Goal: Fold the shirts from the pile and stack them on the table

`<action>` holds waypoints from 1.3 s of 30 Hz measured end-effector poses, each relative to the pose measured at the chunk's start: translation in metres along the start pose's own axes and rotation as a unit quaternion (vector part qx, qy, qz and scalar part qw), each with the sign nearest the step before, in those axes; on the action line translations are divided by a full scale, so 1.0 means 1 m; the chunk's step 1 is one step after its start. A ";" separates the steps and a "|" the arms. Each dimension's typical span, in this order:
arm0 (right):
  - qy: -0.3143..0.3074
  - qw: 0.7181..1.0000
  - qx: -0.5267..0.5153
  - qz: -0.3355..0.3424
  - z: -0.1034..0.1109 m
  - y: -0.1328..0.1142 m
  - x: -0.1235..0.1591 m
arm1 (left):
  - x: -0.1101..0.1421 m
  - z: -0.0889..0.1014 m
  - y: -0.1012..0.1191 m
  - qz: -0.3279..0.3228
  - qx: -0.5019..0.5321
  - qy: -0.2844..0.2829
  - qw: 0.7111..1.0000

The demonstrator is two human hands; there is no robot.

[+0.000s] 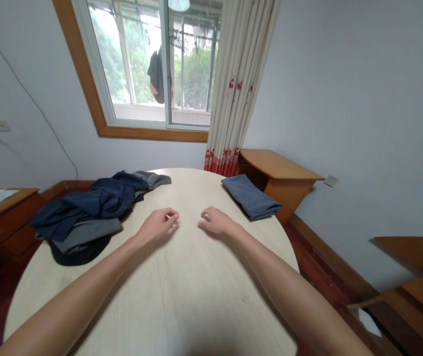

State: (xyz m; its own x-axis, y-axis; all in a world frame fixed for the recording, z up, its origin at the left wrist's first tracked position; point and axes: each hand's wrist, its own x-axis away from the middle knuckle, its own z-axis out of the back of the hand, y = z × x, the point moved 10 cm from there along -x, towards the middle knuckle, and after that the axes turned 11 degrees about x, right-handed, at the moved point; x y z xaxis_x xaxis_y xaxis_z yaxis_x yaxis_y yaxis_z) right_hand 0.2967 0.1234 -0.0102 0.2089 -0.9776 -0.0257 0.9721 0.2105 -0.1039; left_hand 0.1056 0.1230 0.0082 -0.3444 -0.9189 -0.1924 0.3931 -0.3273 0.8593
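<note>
Both of my hands hover low over the middle of a round, pale wood-grain table (pixel 196 277), palms turned toward each other with a gap between them. My left hand (pixel 158 223) has loosely curved fingers, a small space showing between thumb and forefinger, and holds nothing. Also bare of any object, my right hand (pixel 216 221) has its fingers lightly bent and the thumb apart. Left of my left hand lies a loose heap of dark blue clothes (pixel 102 198) with grey cloth (pixel 85 232) and black cloth under it. Beyond my right hand rests a flat folded blue-grey garment (pixel 251 197).
Behind the table's right edge stands a brown wooden desk (pixel 281 165). A wooden cabinet (pixel 15 227) with papers is at left. A window (pixel 159 64) and a cream and red curtain (pixel 233 99) are ahead. More wooden furniture (pixel 419 257) is at right.
</note>
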 end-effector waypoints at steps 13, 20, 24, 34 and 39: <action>0.051 0.998 0.003 -0.021 -0.021 -0.020 0.029 | 0.066 0.161 -0.019 0.039 -0.359 0.278 0.890; 0.024 1.000 0.006 -0.011 -0.028 -0.016 0.025 | 0.083 0.200 -0.028 0.077 -0.345 0.350 0.868; 0.018 1.000 0.008 -0.007 -0.029 -0.014 0.025 | 0.086 0.217 -0.031 0.096 -0.315 0.348 0.878; 0.077 0.926 -0.369 0.025 -0.020 -0.026 0.022 | 0.076 0.048 0.060 -0.170 0.011 0.110 0.979; -0.033 0.799 -0.601 0.025 -0.040 -0.053 0.025 | 0.108 -0.053 0.100 -0.241 0.073 -0.175 0.952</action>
State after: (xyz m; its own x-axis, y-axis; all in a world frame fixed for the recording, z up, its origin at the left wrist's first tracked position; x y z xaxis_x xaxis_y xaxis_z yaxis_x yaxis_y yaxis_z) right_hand 0.2465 0.0885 -0.0451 0.2882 -0.9575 -0.0106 0.1671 0.0612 -0.9840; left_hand 0.1523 -0.0204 0.0481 -0.7278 -0.5319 -0.4330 0.0033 -0.6340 0.7733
